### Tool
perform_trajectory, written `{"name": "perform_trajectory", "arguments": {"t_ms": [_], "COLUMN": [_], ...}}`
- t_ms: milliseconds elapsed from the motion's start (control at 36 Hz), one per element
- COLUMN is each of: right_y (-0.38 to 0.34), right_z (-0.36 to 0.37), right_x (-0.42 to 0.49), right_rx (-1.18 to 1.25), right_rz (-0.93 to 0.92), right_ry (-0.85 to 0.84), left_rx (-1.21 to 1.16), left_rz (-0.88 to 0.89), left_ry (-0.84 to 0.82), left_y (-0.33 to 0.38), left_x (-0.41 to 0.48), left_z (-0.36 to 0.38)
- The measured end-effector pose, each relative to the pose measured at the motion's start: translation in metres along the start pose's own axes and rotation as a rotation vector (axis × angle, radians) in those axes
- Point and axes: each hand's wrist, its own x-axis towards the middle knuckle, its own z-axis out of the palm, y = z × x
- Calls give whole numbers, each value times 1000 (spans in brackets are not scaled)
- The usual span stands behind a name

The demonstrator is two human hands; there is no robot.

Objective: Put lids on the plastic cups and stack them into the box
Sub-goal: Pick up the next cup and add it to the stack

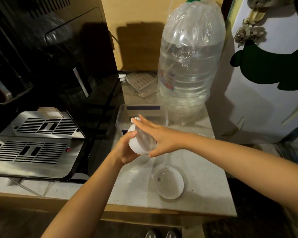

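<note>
My left hand (123, 149) grips a stack of white lids (139, 146) from below and the side, tilted above the counter. My right hand (157, 134) lies flat against the top of that stack, fingers stretched out toward the left and thumb under the stack's right edge. A clear plastic cup (169, 182) with a white lid on it stands on the pale stone counter, nearer to me and to the right of my hands. Behind my hands sits a clear plastic box (163, 115), open, with a blue strip along its far rim.
A black coffee machine (62, 66) with steel drip trays (34, 148) fills the left side. A large water bottle (191, 62) wrapped in plastic stands at the back right. A white fridge door (268, 74) is on the right. The counter's front edge (162, 212) is close.
</note>
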Motion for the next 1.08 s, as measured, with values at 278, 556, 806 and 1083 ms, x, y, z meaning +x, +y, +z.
{"name": "perform_trajectory", "arguments": {"t_ms": [278,556,806,1083], "right_y": [7,42,47,43], "right_z": [7,63,107,117], "right_x": [-9,-49,-56,-54], "right_rx": [-13,-8,-117,-170], "right_rz": [5,283,366,396], "right_ry": [-4,-162,-178,-145], "left_rx": [-17,-106,-95,-64], "left_rz": [-18,-166,-226,-252], "left_ry": [-26,97,91,99], "left_y": [-21,-52,-65,-70], "left_x": [-10,-28,-35,-37], "left_z": [-11,-29,-37,-40]}}
